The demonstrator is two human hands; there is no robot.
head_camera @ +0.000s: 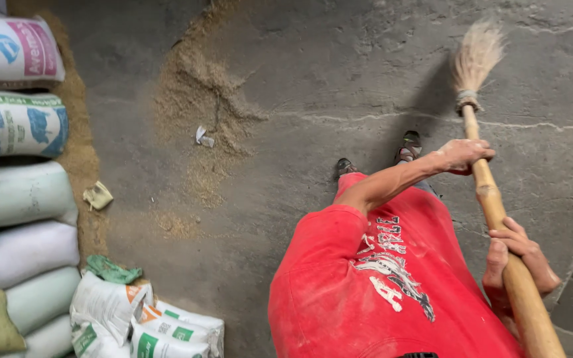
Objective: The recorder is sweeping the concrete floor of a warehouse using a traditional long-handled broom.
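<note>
I hold a broom with a bamboo handle [486, 187] and a pale bristle head [476, 54] that rests on the concrete floor at the upper right. My left hand [462, 156] grips the handle nearer the bristles, with the arm reaching across my red shirt [379, 285]. My right hand [520, 257] is wrapped around the handle closer to my body. My two feet [409, 144] show just above the shirt. A spread of tan husk dust [200, 99] lies on the floor left of the broom, apart from it.
Stacked filled sacks [18, 126] line the left edge, with more husk along their base. Printed sacks [140, 318] lie at the bottom left. A white paper scrap [203, 137], a yellowish scrap [97, 195] and a green bag [111, 270] lie on the cracked floor.
</note>
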